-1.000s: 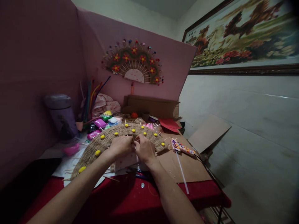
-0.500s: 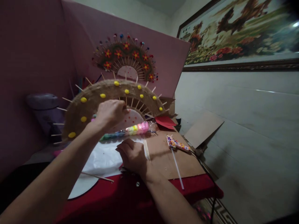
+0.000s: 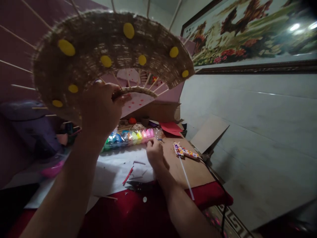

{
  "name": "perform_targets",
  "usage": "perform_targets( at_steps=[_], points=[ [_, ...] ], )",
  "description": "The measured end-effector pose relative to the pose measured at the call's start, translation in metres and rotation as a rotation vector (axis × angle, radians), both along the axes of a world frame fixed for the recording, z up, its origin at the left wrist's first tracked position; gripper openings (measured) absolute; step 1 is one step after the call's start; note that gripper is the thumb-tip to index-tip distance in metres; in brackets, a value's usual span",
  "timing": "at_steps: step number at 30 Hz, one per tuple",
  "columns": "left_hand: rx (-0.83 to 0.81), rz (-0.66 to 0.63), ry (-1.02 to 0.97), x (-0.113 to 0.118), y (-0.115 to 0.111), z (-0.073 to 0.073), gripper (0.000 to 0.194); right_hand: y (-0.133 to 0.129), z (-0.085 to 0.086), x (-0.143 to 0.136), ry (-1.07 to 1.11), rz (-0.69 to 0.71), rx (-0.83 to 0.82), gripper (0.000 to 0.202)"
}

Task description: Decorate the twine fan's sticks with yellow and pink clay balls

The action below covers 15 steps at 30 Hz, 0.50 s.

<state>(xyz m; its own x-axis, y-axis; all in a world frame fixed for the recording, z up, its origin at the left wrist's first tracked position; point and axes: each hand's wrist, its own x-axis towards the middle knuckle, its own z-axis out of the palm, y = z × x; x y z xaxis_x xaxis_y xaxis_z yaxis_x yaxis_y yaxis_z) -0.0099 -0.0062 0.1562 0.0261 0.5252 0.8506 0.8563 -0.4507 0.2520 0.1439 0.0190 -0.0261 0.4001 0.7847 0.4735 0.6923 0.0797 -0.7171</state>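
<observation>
A large half-round woven fan (image 3: 116, 43) with yellow dots and thin sticks around its edge hangs above the table, tilted. My left hand (image 3: 102, 102) grips it near its inner rim, fingers wrapped round the edge. My right hand (image 3: 155, 152) is low over the table with its fingers curled, beside a clear pack of coloured clay (image 3: 138, 136); whatever its fingertips hold is too small to make out. On the white sheet (image 3: 111, 172) lie a red strip (image 3: 128, 175) and small scraps, with dark snips (image 3: 138, 186) at its front edge.
A glue gun with a dotted pattern (image 3: 185, 151) and a clear glue stick lie on brown cardboard (image 3: 200, 172) at the right. Red paper (image 3: 171, 128) sits farther back. A red cloth (image 3: 128, 215) covers the front. A framed picture (image 3: 252, 36) hangs on the wall.
My left hand has raised the fan up and nearer, uncovering the clay pack and things behind. My right hand has moved up and right, away from the scraps and snips.
</observation>
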Motion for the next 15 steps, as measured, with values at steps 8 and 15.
perform_targets(
  at_steps=[8, 15],
  points=[
    [0.098, -0.129, 0.132, 0.018, 0.007, -0.024, 0.019, 0.018, -0.023, 0.011, -0.070, 0.032, 0.168, 0.042],
    [0.092, -0.174, 0.163, 0.021, -0.001, -0.026, 0.017, 0.019, -0.017, 0.020, 0.077, -0.143, 0.416, 0.017]
  ],
)
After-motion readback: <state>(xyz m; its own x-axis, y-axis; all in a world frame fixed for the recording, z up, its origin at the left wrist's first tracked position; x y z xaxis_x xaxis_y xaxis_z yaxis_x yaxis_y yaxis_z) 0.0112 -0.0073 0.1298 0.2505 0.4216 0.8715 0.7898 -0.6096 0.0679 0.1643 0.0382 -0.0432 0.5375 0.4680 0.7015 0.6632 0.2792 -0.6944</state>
